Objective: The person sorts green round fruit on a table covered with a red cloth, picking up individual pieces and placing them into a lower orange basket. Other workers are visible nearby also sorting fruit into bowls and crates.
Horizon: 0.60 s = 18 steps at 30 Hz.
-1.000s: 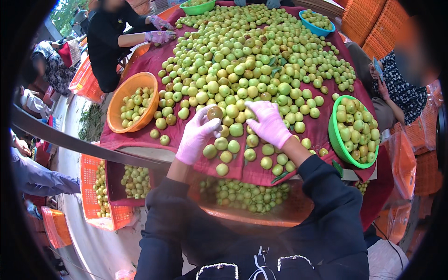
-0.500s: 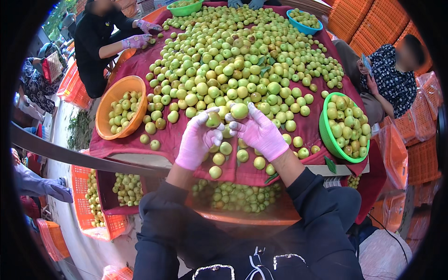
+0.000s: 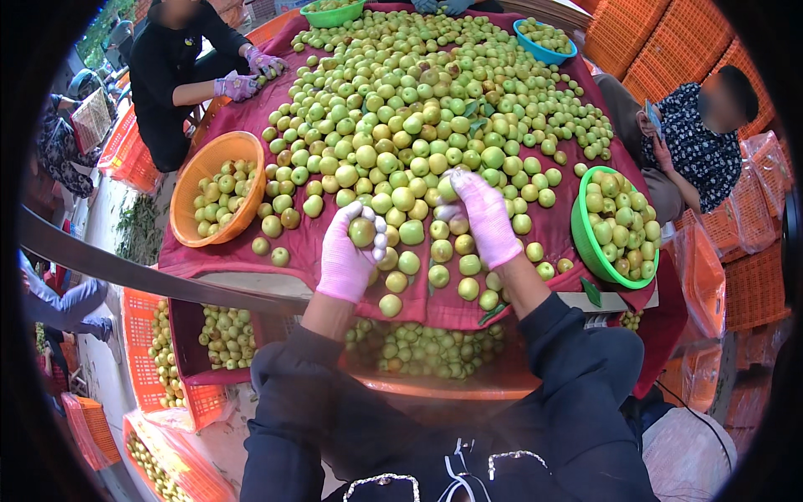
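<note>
My left hand (image 3: 350,255), in a pink glove, has its fingers curled around a yellow-green round fruit (image 3: 361,233) low in front of the pile. To its right and a little higher, my gloved right hand (image 3: 485,217) grips another green fruit (image 3: 447,189) among the heaped fruits (image 3: 418,100) on a maroon cloth (image 3: 209,263). An orange bowl (image 3: 182,184) of fruit stands at the left; a green bowl (image 3: 583,230) of fruit stands at the right.
A co-worker in black (image 3: 159,92) works at the upper left; a person in patterned clothing (image 3: 703,159) sits at the right. Blue-gloved hands (image 3: 456,7) show at the far side, near a blue bowl (image 3: 544,50). Orange crates (image 3: 627,42) are stacked behind; fruit-filled crates (image 3: 142,376) sit below the table edge.
Since half a second ago my hands have drawn apart: the right has reached up toward the pile and turned over, while the left has lowered slightly with its fruit.
</note>
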Tool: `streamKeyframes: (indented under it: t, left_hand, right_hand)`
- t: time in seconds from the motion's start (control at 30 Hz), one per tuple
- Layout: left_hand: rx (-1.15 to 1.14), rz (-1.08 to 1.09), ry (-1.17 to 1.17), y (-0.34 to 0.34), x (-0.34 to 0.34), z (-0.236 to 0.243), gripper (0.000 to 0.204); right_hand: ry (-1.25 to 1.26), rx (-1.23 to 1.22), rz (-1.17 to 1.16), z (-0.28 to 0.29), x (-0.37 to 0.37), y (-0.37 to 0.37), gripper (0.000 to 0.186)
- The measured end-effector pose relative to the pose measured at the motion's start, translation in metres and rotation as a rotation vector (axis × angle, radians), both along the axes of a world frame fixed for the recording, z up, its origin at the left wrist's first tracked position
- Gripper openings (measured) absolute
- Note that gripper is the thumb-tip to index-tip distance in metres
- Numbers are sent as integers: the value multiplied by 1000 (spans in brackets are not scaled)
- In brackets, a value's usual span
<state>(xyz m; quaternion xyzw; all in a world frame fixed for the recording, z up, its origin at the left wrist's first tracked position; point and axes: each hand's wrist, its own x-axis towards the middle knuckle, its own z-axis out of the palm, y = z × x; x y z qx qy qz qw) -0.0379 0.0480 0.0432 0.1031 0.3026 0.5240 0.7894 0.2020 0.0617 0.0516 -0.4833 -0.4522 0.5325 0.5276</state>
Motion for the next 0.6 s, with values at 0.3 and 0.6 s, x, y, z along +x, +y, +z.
streamKeyframes:
  t: [0.3,0.6]
  left_hand:
    - [-23,110,204,9,0,0,19]
    - [29,156,280,8,-4,5,21]
  right_hand:
    - [-1277,736,55,-11,-26,28,37]
    - [-1498,728,180,-12,-21,63,46]
